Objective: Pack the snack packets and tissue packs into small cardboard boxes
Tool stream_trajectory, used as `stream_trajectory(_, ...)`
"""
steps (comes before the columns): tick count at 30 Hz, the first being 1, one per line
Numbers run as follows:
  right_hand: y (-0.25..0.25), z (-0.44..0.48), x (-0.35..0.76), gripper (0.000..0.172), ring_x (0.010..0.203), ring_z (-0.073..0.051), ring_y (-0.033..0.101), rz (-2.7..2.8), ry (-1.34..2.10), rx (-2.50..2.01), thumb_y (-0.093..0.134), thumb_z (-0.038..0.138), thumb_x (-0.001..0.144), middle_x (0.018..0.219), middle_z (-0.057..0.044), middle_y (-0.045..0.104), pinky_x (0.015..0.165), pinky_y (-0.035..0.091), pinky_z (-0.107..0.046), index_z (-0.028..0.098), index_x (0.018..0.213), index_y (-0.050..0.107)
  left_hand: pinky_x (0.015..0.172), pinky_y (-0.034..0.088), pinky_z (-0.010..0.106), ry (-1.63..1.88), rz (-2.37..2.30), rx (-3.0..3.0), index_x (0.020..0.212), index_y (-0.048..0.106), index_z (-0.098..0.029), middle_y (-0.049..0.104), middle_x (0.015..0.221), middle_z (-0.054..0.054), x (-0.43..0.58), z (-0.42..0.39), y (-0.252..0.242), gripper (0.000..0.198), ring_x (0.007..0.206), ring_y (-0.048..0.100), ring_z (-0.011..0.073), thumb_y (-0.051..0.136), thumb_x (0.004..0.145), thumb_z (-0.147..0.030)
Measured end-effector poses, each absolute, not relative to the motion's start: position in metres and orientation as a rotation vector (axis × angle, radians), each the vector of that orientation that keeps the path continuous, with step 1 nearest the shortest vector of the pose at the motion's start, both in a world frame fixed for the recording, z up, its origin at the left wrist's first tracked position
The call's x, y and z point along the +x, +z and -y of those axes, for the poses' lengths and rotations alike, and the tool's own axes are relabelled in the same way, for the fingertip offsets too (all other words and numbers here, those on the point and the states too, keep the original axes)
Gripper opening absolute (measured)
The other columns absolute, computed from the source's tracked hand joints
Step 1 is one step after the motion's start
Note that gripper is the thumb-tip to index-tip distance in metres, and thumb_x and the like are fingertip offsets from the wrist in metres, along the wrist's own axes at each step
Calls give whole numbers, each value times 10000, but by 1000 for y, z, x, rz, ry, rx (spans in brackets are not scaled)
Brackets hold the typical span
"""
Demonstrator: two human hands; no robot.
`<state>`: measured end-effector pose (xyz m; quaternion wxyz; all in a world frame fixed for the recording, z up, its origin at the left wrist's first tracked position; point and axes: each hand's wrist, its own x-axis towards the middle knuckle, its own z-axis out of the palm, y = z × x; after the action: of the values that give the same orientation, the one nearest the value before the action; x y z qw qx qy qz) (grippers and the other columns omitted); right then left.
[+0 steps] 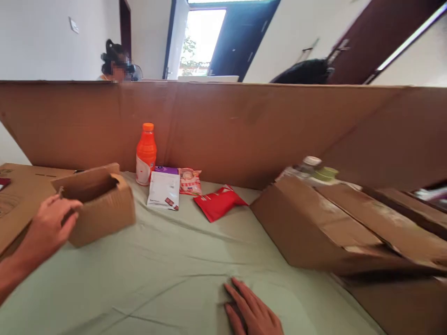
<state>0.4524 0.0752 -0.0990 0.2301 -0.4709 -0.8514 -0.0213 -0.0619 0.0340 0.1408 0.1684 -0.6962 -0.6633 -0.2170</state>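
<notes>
My left hand (52,221) grips the near left edge of a small open cardboard box (104,214), its fingers bent over the rim. The inside of that box is in shadow. At the bottom, my right hand (253,311) rests on the pale green cloth (167,279) with its fingers stretched out, holding nothing. Beyond the box stands an orange bottle (146,156). Beside it lie a white packet (163,190), a purple packet (166,170), a pink snack packet (190,181) and a red packet (220,203).
A long cardboard wall (223,130) closes off the far side. Larger cardboard boxes (303,223) stand at the right, with a clear container (310,163) and a green item (326,173) inside. Flat cardboard (31,186) lies at the left. A person (117,63) is behind the wall.
</notes>
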Motion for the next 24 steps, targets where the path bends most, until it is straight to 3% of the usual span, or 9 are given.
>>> stream_trajectory(2, -82, -69, 439, 428, 1269, -343, 658, 2258, 34, -1280, 531, 348, 1008, 1475, -140, 618, 936, 597, -513, 260, 1420, 603, 1159, 428, 481, -695, 1688, -2162, 1041, 647, -236, 731, 893, -39, -13, -13, 134, 173, 829, 681, 141, 477, 1011, -222)
stream_trajectory(6, -29, -58, 426, 690, 1430, -332, 520, 2140, 437, -1164, 569, 453, 1009, 1599, -141, 485, 1085, 526, -529, 291, 1627, 309, 1204, 372, 484, -858, 1414, -2481, 1085, 621, -207, 707, 919, -5, 70, 10, 137, 315, 881, 672, 126, 490, 933, 37)
stream_trajectory(9, 6, -55, 431, 934, 1517, -344, 397, 2095, 774, -1037, 625, 629, 941, 1690, -138, 333, 1190, 427, -542, 299, 1678, 155, 1166, 409, 454, -862, 1352, -2553, 1065, 624, -177, 682, 873, 3, 103, 13, 143, 333, 841, 653, 122, 479, 913, 82)
stream_trajectory(12, 19, -56, 438, 1087, 1538, -363, 350, 2102, 998, -945, 664, 721, 862, 1713, -155, 269, 1224, 373, -552, 286, 1689, 110, 1143, 424, 378, -837, 1246, -2560, 1088, 637, -157, 705, 886, 9, 114, 12, 145, 325, 830, 666, 111, 510, 904, 78)
stream_trajectory(15, 11, -60, 435, 1035, 1545, -369, 334, 2131, 1072, -928, 683, 650, 891, 1696, -181, 299, 1236, 346, -558, 253, 1685, 150, 1226, 344, 361, -776, 1224, -2574, 1098, 652, -169, 742, 912, -3, 112, 13, 150, 288, 858, 704, 105, 513, 934, 22)
stream_trajectory(19, -8, -65, 417, 810, 1462, -326, 473, 2145, 1057, -937, 580, 438, 999, 1628, -177, 426, 1195, 413, -536, 247, 1675, 175, 1332, 123, 506, -453, 1216, -2556, 1266, 646, -223, 789, 1108, 3, 90, 14, 161, 306, 1105, 731, 188, 525, 987, -195)
stream_trajectory(22, -19, -63, 406, 687, 1364, -306, 571, 2193, 1012, -959, 484, 380, 1036, 1567, -153, 516, 1150, 464, -520, 268, 1664, 226, 1336, 74, 544, -278, 1130, -2493, 1289, 651, -235, 785, 1167, 22, 68, 8, 165, 372, 1114, 736, 244, 581, 931, -311)
stream_trajectory(24, -26, -61, 402, 647, 1313, -309, 603, 2238, 954, -988, 459, 384, 1045, 1533, -145, 557, 1132, 479, -517, 272, 1654, 270, 1332, 61, 562, -272, 1142, -2430, 1219, 681, -235, 787, 1150, 33, 60, 4, 163, 345, 1133, 728, 278, 570, 898, -292)
